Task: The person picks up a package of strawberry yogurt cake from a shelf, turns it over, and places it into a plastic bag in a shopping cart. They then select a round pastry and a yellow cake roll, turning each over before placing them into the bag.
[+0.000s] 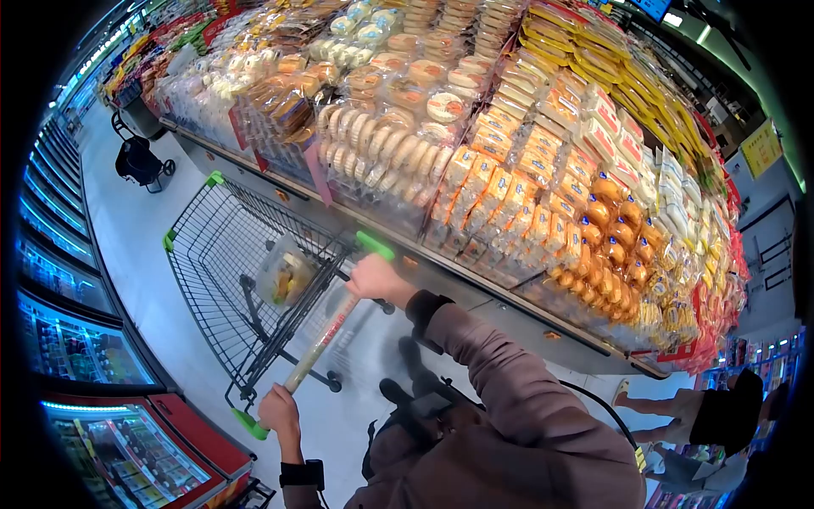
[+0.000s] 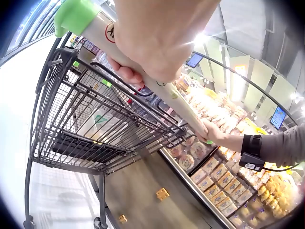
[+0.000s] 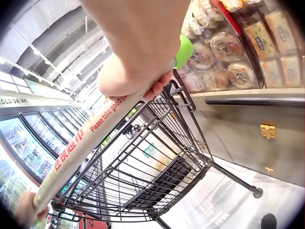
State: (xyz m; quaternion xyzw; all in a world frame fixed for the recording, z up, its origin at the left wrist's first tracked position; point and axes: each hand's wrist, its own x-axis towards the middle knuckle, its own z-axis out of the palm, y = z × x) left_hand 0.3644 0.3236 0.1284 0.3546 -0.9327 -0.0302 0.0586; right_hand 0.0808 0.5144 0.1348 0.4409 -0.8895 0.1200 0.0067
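A wire shopping cart (image 1: 206, 270) with green corner caps stands in front of the person. Both hands grip its pale handlebar (image 1: 320, 342), which carries red print. The left hand (image 1: 280, 411) is wrapped round the bar near the green end cap (image 1: 249, 423) on the left. Close to the other green end cap (image 1: 374, 246), beside the display, the right hand (image 1: 375, 280) curls round the bar. In the right wrist view, its fingertips (image 3: 158, 88) show beneath the handlebar. A clear plastic bag (image 1: 287, 273) with yellowish contents lies in the cart.
A long display (image 1: 475, 170) of packaged baked goods runs along the right, its edge near the cart. Lit coolers (image 1: 72, 339) and a red freezer (image 1: 197, 437) line the left. A black trolley bag (image 1: 140, 161) stands further up the aisle. Another person (image 1: 699, 416) is behind at right.
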